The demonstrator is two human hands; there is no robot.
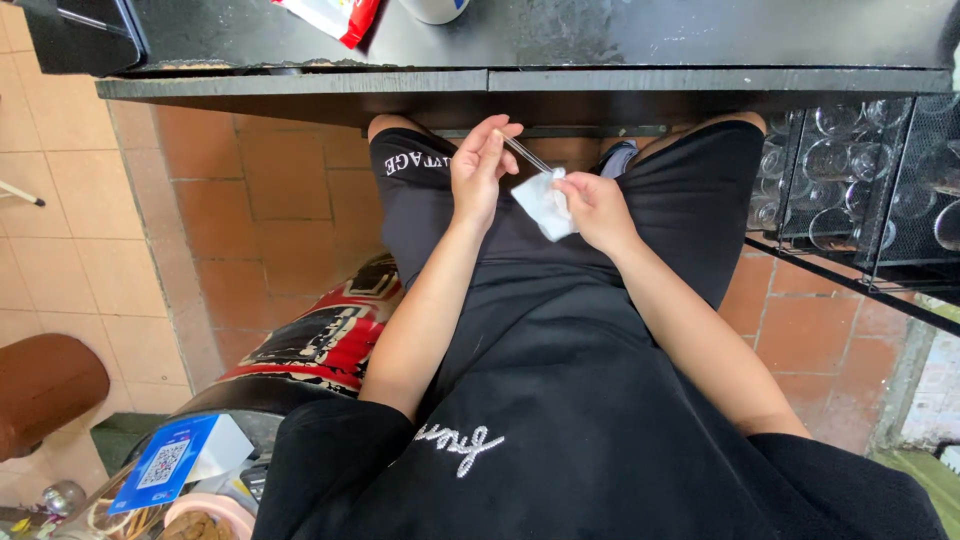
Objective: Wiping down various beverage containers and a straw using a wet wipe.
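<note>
Under black counter (520, 82) | left hand (478, 172) pinches thin clear rod (526, 155) | right hand (596, 208) grips crumpled white tissue (545, 205)

Thin rod's (525, 155) lower end inside white tissue (545, 205)

Café or bar, black counter (520, 82), rack of glasses (850, 170), tiled floor (250, 200)

I am counting one thin clear rod (524, 154) and one white wipe (545, 205) under the desk (520, 82), one red packet (335, 15) lying on it, and many upturned glasses (840, 165) racked beside it.
</note>
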